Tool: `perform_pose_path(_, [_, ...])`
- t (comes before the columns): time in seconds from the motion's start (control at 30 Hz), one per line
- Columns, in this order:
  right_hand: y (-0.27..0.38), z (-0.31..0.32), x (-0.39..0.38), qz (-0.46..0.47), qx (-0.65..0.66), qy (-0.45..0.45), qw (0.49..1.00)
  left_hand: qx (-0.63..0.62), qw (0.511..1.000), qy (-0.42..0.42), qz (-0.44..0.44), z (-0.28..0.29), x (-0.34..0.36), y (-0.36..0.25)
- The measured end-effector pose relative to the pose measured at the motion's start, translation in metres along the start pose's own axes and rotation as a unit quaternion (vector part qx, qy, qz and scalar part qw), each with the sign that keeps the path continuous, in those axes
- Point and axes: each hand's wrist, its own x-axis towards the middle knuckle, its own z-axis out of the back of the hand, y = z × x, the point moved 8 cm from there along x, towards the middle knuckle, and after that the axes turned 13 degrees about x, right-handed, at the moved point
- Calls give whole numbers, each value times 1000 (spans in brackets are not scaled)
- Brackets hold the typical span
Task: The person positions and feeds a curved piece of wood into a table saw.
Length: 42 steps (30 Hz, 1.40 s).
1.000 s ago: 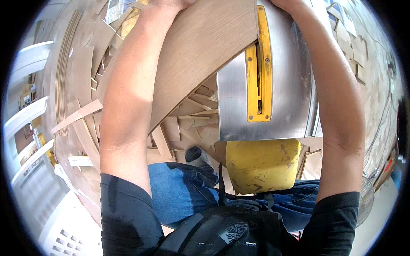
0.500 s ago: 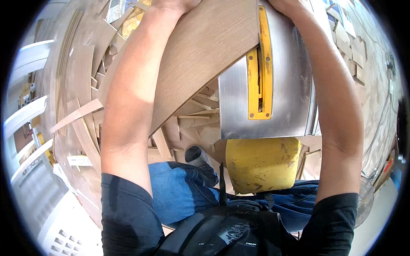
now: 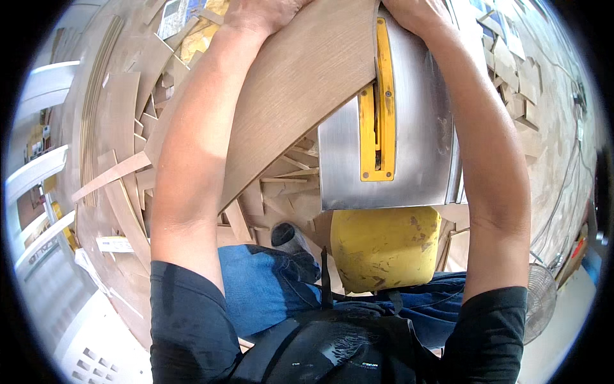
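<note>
Across the far left corner of a metal tabletop (image 3: 422, 128), we see a broad brown wooden board (image 3: 300, 89) lying at a slant. Its right edge meets a yellow strip (image 3: 386, 96) set into the metal, beside the narrow slot there; its near edge slopes down leftward, past the tabletop's left edge, so that one end overhangs the floor. That overhang may be why our arms reach so wide: the board is too large for the metal to carry whole.

Our left hand (image 3: 274, 14) is on the far left part of the board, its wrist bent inward, perhaps to bear the side that lacks support. The upper rim cuts off its fingers, so we cannot tell whether they are spread, pressed together or pinching the edge. Our right hand (image 3: 414, 14) is at the far end of the yellow strip, close by the board's right edge, seemingly to steady that side while the forearm keeps to the right of the slot. Its fingertips are hidden too, and we cannot tell their state.

Below the tabletop's near edge, a scuffed yellow panel (image 3: 385, 249) stands between our legs in blue jeans (image 3: 259, 278). Thin wooden offcuts (image 3: 236, 221) litter the floor under the overhang, and a stack of long strips (image 3: 99, 115) lies farther left, apart from the tabletop.
</note>
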Motion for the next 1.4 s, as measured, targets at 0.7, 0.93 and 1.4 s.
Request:
perform_pose_path(0.7, [-4, -3, -13, 18, -9, -5, 1000, -2, 998, 57, 3, 4, -16, -7])
perform_pose_path(0.93, [3, 2, -20, -9, 1, 6, 1000, -44, 999, 24, 9, 12, -23, -11])
perform_pose_path(1.4, [1, 1, -21, 20, 22, 2, 1000, -68, 997, 37, 23, 6, -27, -6])
